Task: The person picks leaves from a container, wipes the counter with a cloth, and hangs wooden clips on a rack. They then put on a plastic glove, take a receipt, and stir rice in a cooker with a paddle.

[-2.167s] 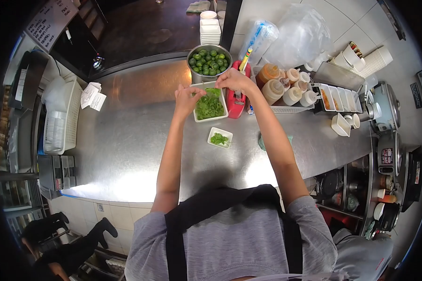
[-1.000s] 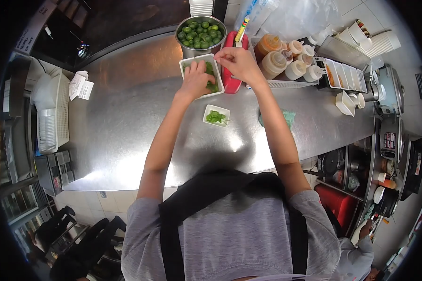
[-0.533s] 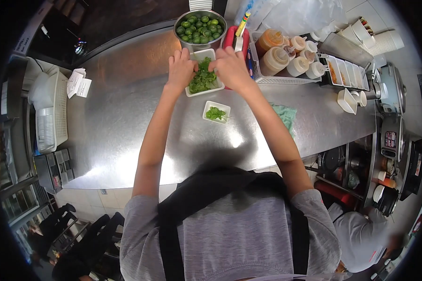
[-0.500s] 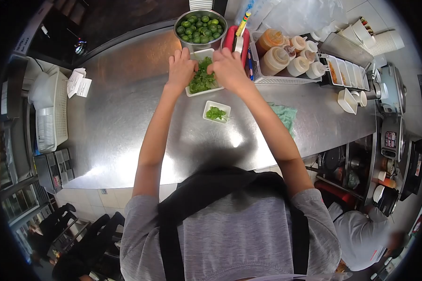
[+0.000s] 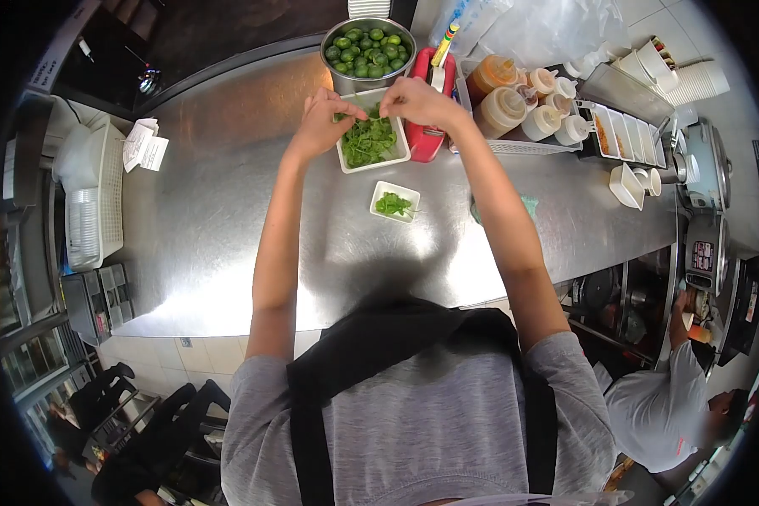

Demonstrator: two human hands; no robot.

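Over a white rectangular tray [image 5: 403, 153] of leafy green herbs [image 5: 369, 143], both my hands are raised near its far end. My left hand [image 5: 322, 122] is at the tray's left side, thumb and forefinger pinched on what looks like a herb sprig. From the right, my right hand [image 5: 423, 103] pinches at the same small bit of green, its fingertips close to the left ones. Nearer to me stands a small white dish [image 5: 379, 211] with a few green leaves [image 5: 391, 203] in it.
A metal bowl of green limes [image 5: 367, 52] stands behind the tray. To the right are a red holder [image 5: 426, 143], a basket of squeeze bottles [image 5: 502, 110] and a green cloth [image 5: 529, 205]. A white basket [image 5: 110, 194] is at left. A co-worker [image 5: 658, 409] is at lower right.
My hands have risen from among the herbs to above the tray's far end, fingertips drawn together. More of the herbs and the red holder shows. The co-worker's arm now reaches toward the shelf.
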